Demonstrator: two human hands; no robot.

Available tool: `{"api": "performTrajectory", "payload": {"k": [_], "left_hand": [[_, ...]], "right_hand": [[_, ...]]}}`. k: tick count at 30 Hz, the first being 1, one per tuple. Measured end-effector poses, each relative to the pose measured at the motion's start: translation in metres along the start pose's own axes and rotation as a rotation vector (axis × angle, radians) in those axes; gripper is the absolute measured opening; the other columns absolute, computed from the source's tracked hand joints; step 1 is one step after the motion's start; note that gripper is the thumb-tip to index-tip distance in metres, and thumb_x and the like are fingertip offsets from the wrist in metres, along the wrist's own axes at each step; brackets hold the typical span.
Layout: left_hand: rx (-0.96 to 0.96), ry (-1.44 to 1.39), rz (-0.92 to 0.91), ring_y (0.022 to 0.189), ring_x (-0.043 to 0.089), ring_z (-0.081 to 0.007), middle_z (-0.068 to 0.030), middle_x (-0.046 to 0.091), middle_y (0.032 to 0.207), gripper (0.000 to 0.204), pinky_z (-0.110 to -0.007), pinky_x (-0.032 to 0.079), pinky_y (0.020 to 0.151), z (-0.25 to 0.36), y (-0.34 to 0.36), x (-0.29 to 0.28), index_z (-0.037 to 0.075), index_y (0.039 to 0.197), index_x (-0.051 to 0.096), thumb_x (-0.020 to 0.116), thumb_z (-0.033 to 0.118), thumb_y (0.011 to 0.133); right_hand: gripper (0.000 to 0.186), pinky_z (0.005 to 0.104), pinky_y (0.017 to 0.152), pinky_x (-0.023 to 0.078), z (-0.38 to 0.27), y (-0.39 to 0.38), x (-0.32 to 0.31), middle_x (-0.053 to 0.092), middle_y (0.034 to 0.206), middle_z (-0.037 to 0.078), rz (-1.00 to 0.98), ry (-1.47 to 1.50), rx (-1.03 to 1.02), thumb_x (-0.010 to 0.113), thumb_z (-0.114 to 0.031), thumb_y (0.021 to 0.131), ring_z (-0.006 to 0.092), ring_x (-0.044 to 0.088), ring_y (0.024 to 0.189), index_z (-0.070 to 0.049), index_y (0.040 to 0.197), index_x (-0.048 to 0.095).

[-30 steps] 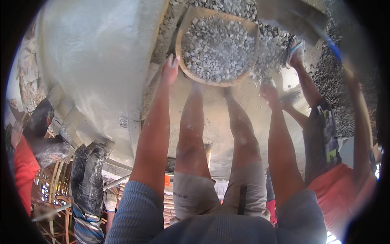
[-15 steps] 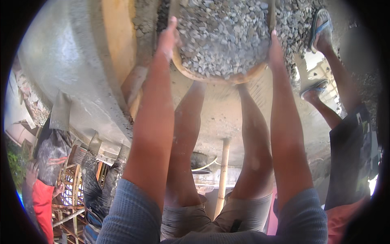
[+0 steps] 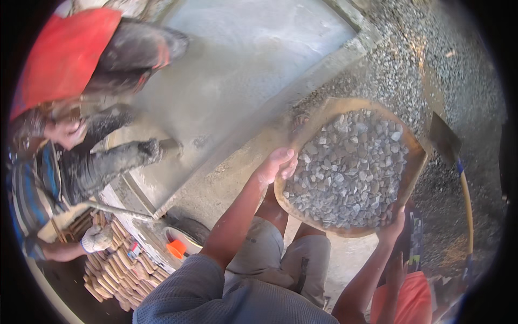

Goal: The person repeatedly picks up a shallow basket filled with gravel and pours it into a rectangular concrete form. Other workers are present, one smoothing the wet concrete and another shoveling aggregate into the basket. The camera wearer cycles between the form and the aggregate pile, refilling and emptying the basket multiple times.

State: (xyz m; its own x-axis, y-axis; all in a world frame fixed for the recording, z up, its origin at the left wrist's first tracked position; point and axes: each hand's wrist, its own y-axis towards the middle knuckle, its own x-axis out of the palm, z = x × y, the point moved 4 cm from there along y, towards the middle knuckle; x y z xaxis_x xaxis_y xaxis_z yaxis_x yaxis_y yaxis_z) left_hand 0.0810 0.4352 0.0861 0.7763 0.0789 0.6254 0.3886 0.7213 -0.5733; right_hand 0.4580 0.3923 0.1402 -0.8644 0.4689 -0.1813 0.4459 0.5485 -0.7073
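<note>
A shallow tan tub (image 3: 413, 181) full of grey gravel (image 3: 350, 167) is held up in front of me, tilted, with its rounded end nearest my body. My left hand (image 3: 278, 164) closes on its left rim, thumb on top. On the near right side, my right hand (image 3: 392, 224) grips the rim; most of those fingers are hidden under the tub. Both arms reach out around it, above my shorts.
Wet grey concrete (image 3: 248, 59) fills a formed area at the far left. A co-worker in red (image 3: 65, 59) and another in a striped shirt (image 3: 32, 183) are beside it. A shovel (image 3: 465, 200) stands right. Stacked reddish pieces (image 3: 121, 270) lie lower left.
My view has swung round. The gravel tub was low between my straight arms; now it is raised nearer, to my right, with my arms bent. Both hands keep hold of it.
</note>
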Motion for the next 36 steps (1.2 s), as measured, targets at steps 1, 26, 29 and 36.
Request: {"api": "performTrajectory", "payload": {"k": [1,26,29,36], "left_hand": [[0.070,-0.061,0.032,0.040,0.038,-0.0071,0.0018,0.043,0.050,0.043,-0.021,0.030,0.040,0.000,-0.040,0.023,0.011,0.065,0.048,0.048,0.043,0.092],[0.419,-0.985,1.202,0.040,0.040,-0.0106,0.0005,0.041,0.048,0.050,-0.029,0.029,0.037,-0.348,-0.887,-0.346,0.010,0.056,0.047,0.062,0.049,0.084],[0.444,-0.984,1.212,0.041,0.042,-0.0123,-0.0001,0.044,0.049,0.045,-0.030,0.034,0.040,-0.385,-0.990,-0.426,0.009,0.057,0.049,0.065,0.042,0.084],[0.589,-0.687,1.380,0.052,0.050,-0.0130,-0.0026,0.053,0.063,0.020,-0.027,0.043,0.054,-0.425,-1.152,-0.639,0.004,0.074,0.056,0.057,0.019,0.087]], "right_hand": [[0.040,0.0224,0.050,0.035,-0.016,-0.031,-0.007,0.050,0.077,0.000,0.060,0.037,0.085,0.050,-0.046,0.091,0.0093,0.047,0.061,-0.007,0.094,0.056],[0.043,0.0237,0.046,0.036,0.532,-0.634,0.365,0.060,0.074,0.000,-0.954,-1.347,0.000,0.037,-0.045,0.096,0.0103,0.048,0.051,-0.009,0.102,0.059],[0.039,0.0273,0.047,0.037,0.660,-0.705,0.413,0.056,0.068,-0.001,-0.921,-1.317,0.250,0.037,-0.044,0.095,0.0126,0.047,0.053,-0.012,0.097,0.059],[0.038,0.0313,0.046,0.041,0.873,-0.803,0.577,0.046,0.060,0.000,-1.097,-1.491,0.382,0.041,-0.046,0.095,0.0137,0.045,0.050,-0.012,0.085,0.054]]}}
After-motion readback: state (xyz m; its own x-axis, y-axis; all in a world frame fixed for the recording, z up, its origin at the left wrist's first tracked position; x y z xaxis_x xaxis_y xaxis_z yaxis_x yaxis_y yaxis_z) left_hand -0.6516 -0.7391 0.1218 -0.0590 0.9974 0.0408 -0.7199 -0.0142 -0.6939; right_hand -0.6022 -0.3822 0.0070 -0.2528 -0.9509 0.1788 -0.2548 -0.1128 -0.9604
